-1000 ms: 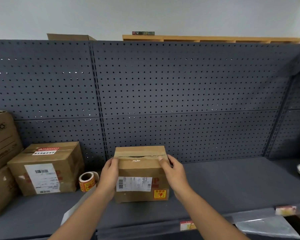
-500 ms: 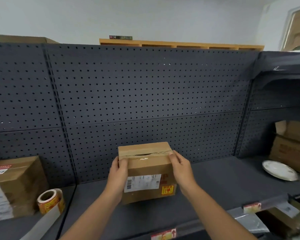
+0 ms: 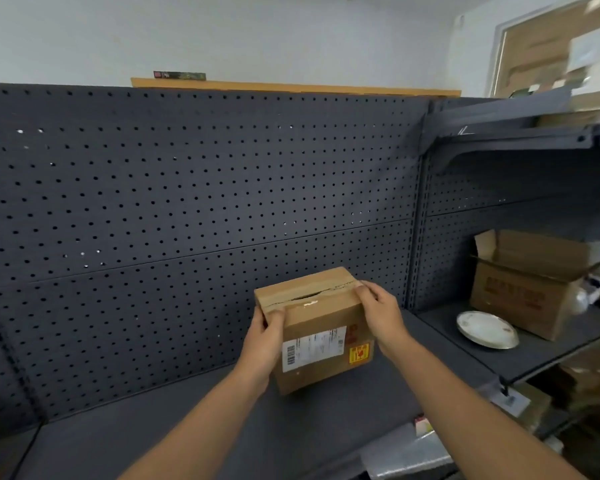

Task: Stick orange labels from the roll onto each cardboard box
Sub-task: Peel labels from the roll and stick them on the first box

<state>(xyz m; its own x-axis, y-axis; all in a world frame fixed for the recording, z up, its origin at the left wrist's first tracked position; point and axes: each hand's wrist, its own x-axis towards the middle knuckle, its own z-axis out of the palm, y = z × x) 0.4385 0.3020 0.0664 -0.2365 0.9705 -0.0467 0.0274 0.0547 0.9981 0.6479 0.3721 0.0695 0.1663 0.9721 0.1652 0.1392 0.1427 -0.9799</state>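
1. Cardboard box (image 3: 314, 332), the one being handled, sits between the two hands and is tilted, its right end higher. Whether its underside touches the shelf (image 3: 160, 431) cannot be told.
2. Pegboard (image 3: 187, 209) fills the space beyond the fingertips; its left part is cut off by the frame edge.
3. Off to the right of the right hand, well apart, an open cardboard box (image 3: 520, 289) stands on a neighbouring shelf; the print on its side is too blurred to read, and things behind it are smeared.
4. Left hand (image 3: 265, 336) grips the box's left end: its thumb lies over the top front edge, while the other fingers wrap round the far side and are hidden.
5. Right hand (image 3: 381, 315) grips the upper right corner, fingers (image 3: 366, 292) curled over the top edge beside the torn tape seam.
6. Plate (image 3: 487, 329), pale, lies in front of the open box, to the right of the right hand.
7. White shipping label (image 3: 314, 348) on the box's front face lies between the two wrists; its text is illegible.
8. Orange label (image 3: 359, 353) is stuck on the same face, just below the right palm, touching the white one's right edge.
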